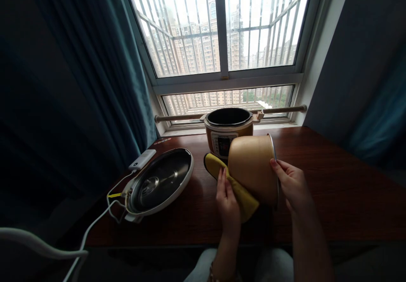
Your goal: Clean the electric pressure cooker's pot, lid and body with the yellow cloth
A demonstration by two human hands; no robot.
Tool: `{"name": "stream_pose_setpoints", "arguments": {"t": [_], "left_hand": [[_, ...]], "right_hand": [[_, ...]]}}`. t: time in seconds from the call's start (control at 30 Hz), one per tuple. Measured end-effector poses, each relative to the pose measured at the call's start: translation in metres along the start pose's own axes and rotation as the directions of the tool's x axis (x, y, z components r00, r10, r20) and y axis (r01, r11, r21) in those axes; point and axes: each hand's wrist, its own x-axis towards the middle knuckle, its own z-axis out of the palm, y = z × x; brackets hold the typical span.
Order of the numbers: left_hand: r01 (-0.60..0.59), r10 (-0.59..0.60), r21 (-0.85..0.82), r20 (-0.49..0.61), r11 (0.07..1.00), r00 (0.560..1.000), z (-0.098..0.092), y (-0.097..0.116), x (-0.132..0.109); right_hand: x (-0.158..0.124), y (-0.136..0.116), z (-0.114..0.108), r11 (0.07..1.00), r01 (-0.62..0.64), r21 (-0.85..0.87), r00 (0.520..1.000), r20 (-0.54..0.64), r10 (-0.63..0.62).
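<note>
My right hand (290, 184) grips the metal rim of a gold inner pot (252, 167), which is tipped on its side above the table with its mouth facing right. In my left hand (227, 203) is a yellow cloth (242, 197), its fingers pressing it toward the pot's lower left side. Part of the cloth sticks out past the fingertips. Just behind the pot stands an electric pressure cooker body (229, 131) with a gold shell, a dark open top and a front control panel. The pot covers some of its right front.
A round white-rimmed lid (165, 182) lies dark side up on the left of the brown table (333, 180). Beside it are a white box (142, 160) and a white cable (95, 222). A barred window (222, 28) and blue curtain (104, 62) stand behind.
</note>
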Motion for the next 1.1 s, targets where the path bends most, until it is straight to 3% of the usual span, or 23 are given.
{"name": "stream_pose_setpoints", "arguments": {"t": [0.07,0.13,0.2,0.27,0.4,0.47,0.5,0.57,0.63,0.7,0.77,0.83,0.93,1.03,1.1], "left_hand": [[0.296,-0.293,-0.239,0.050,0.925,0.955,-0.002,0.003,0.005],[0.491,-0.463,-0.393,0.170,0.778,0.870,-0.003,0.005,0.006],[0.550,-0.508,-0.461,0.224,0.697,0.832,-0.002,0.006,0.005],[0.519,-0.487,-0.483,0.202,0.705,0.850,0.000,0.004,0.003],[0.292,-0.291,-0.327,0.052,0.899,0.955,0.003,0.001,-0.004],[0.070,-0.072,-0.140,-0.011,0.988,0.997,0.003,0.002,-0.009],[-0.056,0.056,-0.040,0.001,0.998,0.998,0.004,0.003,-0.012],[-0.302,0.284,0.129,0.140,0.945,0.949,0.005,0.004,-0.019],[-0.520,0.429,0.223,0.352,0.825,0.832,0.007,0.004,-0.024],[-0.668,0.493,0.253,0.506,0.700,0.708,0.009,0.002,-0.028],[-0.735,0.522,0.269,0.556,0.623,0.647,0.011,0.000,-0.029],[-0.712,0.520,0.304,0.515,0.633,0.682,0.011,-0.002,-0.027],[-0.543,0.440,0.314,0.344,0.779,0.830,0.009,-0.004,-0.019],[-0.232,0.209,0.176,0.143,0.957,0.968,0.006,-0.007,-0.009],[0.002,-0.003,0.014,0.053,1.000,0.999,0.004,-0.011,-0.002]], "right_hand": [[-0.003,-0.005,-0.004,0.999,-0.026,-0.019,0.999,0.044,0.027],[-0.007,-0.012,-0.009,0.993,-0.061,-0.098,0.989,0.129,0.074],[-0.010,-0.018,-0.015,0.977,-0.073,-0.201,0.964,0.236,0.120],[-0.011,-0.022,-0.019,0.960,-0.052,-0.274,0.943,0.303,0.138],[-0.007,-0.018,-0.018,0.948,-0.001,-0.318,0.973,0.218,0.074],[-0.003,-0.013,-0.013,0.953,0.011,-0.302,0.988,0.150,0.036],[-0.001,-0.009,-0.010,0.959,0.017,-0.282,0.993,0.119,0.017],[0.005,-0.001,-0.004,0.971,0.043,-0.235,0.998,0.055,-0.031],[0.010,0.008,0.001,0.977,0.082,-0.196,0.997,0.004,-0.083],[0.014,0.014,0.003,0.980,0.116,-0.162,0.993,-0.016,-0.120],[0.015,0.016,0.004,0.984,0.127,-0.124,0.992,-0.012,-0.129],[0.013,0.014,0.003,0.991,0.110,-0.080,0.994,0.008,-0.110],[0.007,0.006,0.002,0.999,0.022,-0.038,0.996,0.090,-0.018],[0.004,0.002,0.004,0.998,-0.053,-0.022,0.989,0.137,0.056],[0.005,0.005,0.005,0.998,-0.037,-0.051,0.994,0.100,0.042]]}}
